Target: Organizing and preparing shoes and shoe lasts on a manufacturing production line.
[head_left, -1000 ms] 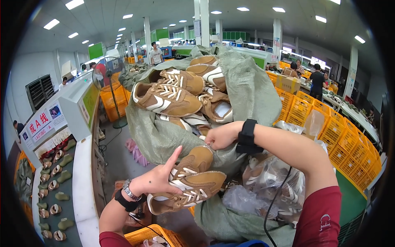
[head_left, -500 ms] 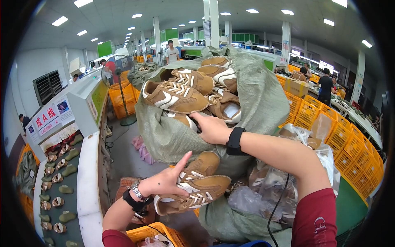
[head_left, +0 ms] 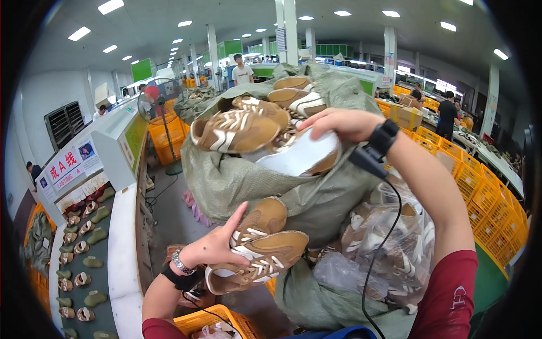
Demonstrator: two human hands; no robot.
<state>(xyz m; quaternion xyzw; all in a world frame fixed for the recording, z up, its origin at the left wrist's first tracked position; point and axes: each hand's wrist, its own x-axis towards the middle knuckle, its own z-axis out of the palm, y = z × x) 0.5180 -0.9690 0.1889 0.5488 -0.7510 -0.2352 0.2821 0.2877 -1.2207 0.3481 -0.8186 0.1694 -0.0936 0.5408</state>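
Note:
Two brown sneaker uppers with white laces and stripes, a front one (head_left: 265, 261) and one behind it (head_left: 261, 221), are together in my left hand (head_left: 217, 247), fingers gripping their sides. My right hand (head_left: 341, 125) is closed on another sneaker upper (head_left: 299, 155), turned so its flat white underside shows, thumb pressed on the heel or toe end. That one lies over the mouth of a large grey-green woven sack (head_left: 243, 183). More brown sneaker uppers (head_left: 240, 133) are heaped in the sack's opening, beside and beyond my right hand.
At left, a conveyor (head_left: 84, 271) carries shoe parts and green forms. A standing fan (head_left: 161, 104) is behind it. Bagged shoes (head_left: 389, 243) lie at right, before stacked orange crates (head_left: 468, 181). An orange crate (head_left: 226, 316) sits below my left hand. A dark cable (head_left: 370, 271) hangs under my right arm.
My right hand has moved up and right from the sack's front edge, now with a sneaker upper turned underside out. My left hand keeps its two uppers, shifted slightly left.

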